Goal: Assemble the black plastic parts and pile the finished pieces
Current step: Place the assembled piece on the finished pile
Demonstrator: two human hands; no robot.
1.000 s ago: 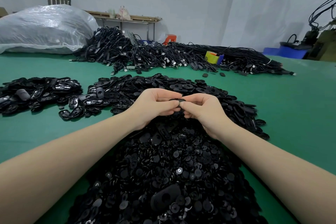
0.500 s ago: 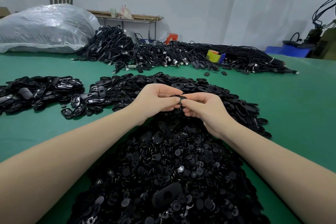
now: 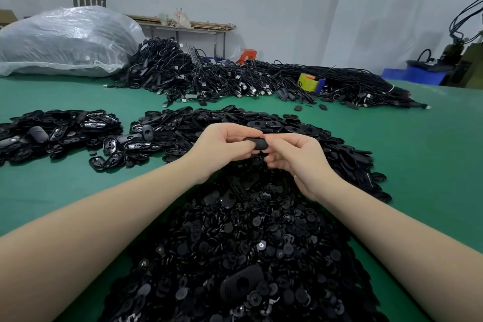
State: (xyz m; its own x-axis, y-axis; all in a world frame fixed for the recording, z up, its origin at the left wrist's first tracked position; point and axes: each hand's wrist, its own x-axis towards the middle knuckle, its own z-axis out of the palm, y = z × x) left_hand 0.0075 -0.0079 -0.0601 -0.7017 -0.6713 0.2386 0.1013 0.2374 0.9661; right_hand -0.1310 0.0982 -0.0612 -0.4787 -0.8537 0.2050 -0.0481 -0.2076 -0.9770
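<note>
A person's two hands meet above a green bench [image 3: 418,159], working a small black part [image 3: 257,143] between them. The left hand [image 3: 224,146] has its fingers [image 3: 236,155] curled round the part's left end, thumb on top; the right hand [image 3: 300,162] pinches the right end, its fingers clamped on the piece. The part is held clear of the heaps below, over the far edge of a large mound of small round black pieces [image 3: 248,243] that runs from the wrists toward the camera. One oval shell [image 3: 241,285] lies on top of that mound, near the bottom of the view. Behind the hands spreads a pile of flat oval shells [image 3: 235,123]; a separate, lower pile of shells [image 3: 57,131] sits to the left, with bare bench between the two. Farther back, a long tangle of black cables [image 3: 261,81] crosses the bench, a yellow roll of tape [image 3: 308,82] resting among them. A bulging clear plastic sack [image 3: 68,42] sits at the far left corner. A shelf [image 3: 183,25] stands against the pale wall.
</note>
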